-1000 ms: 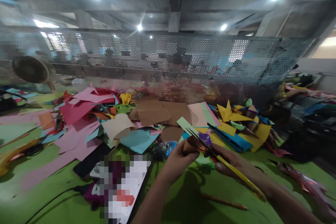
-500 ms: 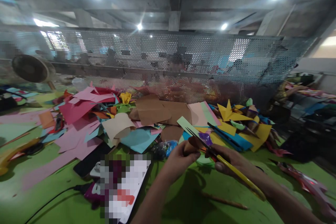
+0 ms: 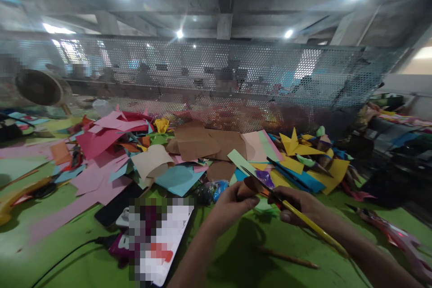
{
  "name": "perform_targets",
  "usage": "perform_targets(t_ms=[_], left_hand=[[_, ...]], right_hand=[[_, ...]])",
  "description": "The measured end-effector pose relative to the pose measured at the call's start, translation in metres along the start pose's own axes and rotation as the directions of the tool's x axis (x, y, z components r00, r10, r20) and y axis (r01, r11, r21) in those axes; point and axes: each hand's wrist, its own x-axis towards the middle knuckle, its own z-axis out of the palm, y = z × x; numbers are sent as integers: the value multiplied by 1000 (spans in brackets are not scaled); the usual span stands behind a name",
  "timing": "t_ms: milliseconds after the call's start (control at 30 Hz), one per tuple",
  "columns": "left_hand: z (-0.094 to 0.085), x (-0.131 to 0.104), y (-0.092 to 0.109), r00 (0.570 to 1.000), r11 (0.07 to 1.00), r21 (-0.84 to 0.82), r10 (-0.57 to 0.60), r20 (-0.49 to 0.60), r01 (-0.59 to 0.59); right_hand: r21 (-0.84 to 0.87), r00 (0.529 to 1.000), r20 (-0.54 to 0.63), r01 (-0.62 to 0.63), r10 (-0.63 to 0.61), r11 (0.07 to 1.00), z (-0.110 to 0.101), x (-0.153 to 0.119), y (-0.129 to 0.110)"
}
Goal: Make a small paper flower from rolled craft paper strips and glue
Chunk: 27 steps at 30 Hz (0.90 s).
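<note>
My left hand [image 3: 232,207] is closed around a small curled piece of brown paper [image 3: 250,185], its thumb pressed against the paper's near side. Scissors [image 3: 275,197] are gripped in my right hand [image 3: 300,209]. Their dark blades lie across the far edge of the brown paper, pointing away to the left. A long yellow handle [image 3: 315,222] runs back over my right wrist. I cannot tell whether the blades touch the paper. Just beyond the blades, a pale green strip of paper [image 3: 238,159] lies on the pile.
Coloured paper [image 3: 111,144] is heaped along the green table [image 3: 236,261]. A white-screened phone [image 3: 168,243] and purple plug [image 3: 121,247] lie left of my arm. A thin brown stick [image 3: 290,257] lies in front, pink-handled pliers-like tool [image 3: 394,234] right. Behind stands a perforated metal screen [image 3: 202,76].
My right hand has shifted slightly right and toward me with the scissors. The blade tips look closer together. My left hand and the brown paper have barely moved.
</note>
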Motion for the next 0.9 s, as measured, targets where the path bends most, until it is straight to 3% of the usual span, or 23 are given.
perform_targets(t_ms=[567, 900], left_hand=[[-2, -3, 4, 997, 998, -56, -31, 64, 35], [-3, -2, 3, 998, 998, -47, -42, 44, 44]], right_hand=[[32, 999, 16, -34, 33, 999, -6, -8, 6], [92, 997, -9, -71, 73, 993, -2, -5, 12]])
